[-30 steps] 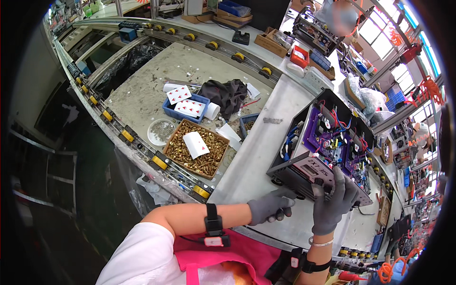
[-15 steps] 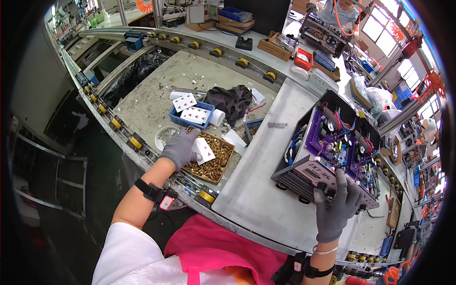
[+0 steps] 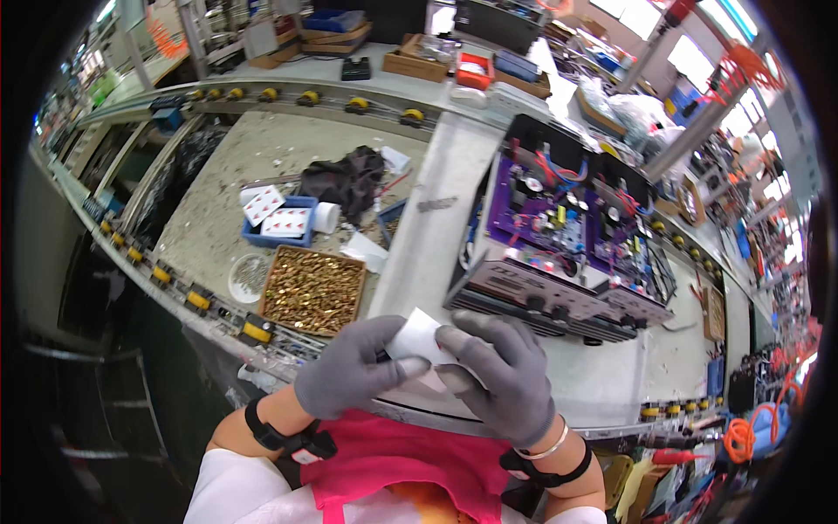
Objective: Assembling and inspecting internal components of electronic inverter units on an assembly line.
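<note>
In front of my body, both gloved hands meet at a small white label sheet [image 3: 415, 335]. Its left side is pinched between the thumb and fingers of my left hand [image 3: 353, 368]. The bent fingers and thumb of my right hand [image 3: 508, 375] grip its right side, hiding much of it. Just beyond sits an open electronic device [image 3: 550, 284] with a dark casing, purple circuit boards and knobs on its front panel. Left of the hands stands a cardboard box [image 3: 314, 290] of brass-coloured screws. Behind it, a blue bin [image 3: 278, 229] holds white sheets with red triangles.
A round white dish [image 3: 250, 278] of small metal parts stands beside the screw box. Behind them lie a dark cloth [image 3: 347, 182] and a white roll [image 3: 326, 217]. Yellow-wheeled roller rails [image 3: 256, 328] border the worktable. A red bin [image 3: 474, 72] stands at the back.
My left hand has brought the label sheet from over the screw box toward my body. My right hand has left the device's front panel and taken hold of the sheet. The view has shifted right.
</note>
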Demonstrator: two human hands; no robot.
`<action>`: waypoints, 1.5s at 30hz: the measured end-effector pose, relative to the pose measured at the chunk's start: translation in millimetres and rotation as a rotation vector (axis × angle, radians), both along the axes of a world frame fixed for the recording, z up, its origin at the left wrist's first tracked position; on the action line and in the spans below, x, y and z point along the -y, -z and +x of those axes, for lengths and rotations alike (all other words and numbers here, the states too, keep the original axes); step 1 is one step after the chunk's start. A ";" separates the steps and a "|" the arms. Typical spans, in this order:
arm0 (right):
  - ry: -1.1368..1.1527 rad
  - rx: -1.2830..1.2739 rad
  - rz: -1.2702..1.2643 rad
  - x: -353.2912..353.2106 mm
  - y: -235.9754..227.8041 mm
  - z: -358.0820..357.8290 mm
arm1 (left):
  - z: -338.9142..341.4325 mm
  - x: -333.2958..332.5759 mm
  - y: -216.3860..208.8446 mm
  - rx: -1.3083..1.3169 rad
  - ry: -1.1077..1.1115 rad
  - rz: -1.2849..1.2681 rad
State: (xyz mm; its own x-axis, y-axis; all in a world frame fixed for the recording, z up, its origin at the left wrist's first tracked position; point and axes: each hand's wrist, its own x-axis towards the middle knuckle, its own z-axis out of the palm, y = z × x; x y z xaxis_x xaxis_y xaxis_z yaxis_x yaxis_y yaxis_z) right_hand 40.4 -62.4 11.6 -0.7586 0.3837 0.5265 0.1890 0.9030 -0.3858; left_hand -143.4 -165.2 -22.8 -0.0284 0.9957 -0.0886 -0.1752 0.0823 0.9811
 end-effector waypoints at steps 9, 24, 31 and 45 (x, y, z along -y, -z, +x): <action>0.012 0.226 -0.077 -7.7 9.5 48.5 | 55.6 -32.0 2.7 -0.530 -0.078 0.298; 0.017 0.216 -0.138 -22.7 14.6 78.4 | 75.4 -48.4 13.2 -0.538 0.025 0.247; -0.053 0.158 -0.340 -32.9 13.2 80.7 | 80.6 -50.2 20.3 -0.587 -0.050 0.337; -0.031 0.172 -0.152 -27.0 19.6 86.9 | 87.9 -47.7 31.0 -0.622 -0.060 0.399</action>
